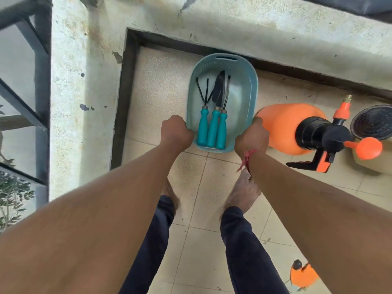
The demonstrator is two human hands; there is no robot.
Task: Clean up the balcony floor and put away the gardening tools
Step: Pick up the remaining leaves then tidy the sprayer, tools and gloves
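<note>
By the balcony wall, over the tiled floor (191, 209), the teal basket (247, 92) holds 3 teal-handled tools (213, 128), their handles toward the person. Both arms reach straight down. The left hand (176, 132) curls round the basket's near-left rim, and the right hand (252, 139) grips the near-right rim, knuckles up. An orange sprayer (284, 130) is just beside the right hand.

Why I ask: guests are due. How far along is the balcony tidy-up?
Done: three teal-handled tools lie in the basket. In hand: left hand and right hand grip its near rim. Left: the orange sprayer sits on the floor.
</note>
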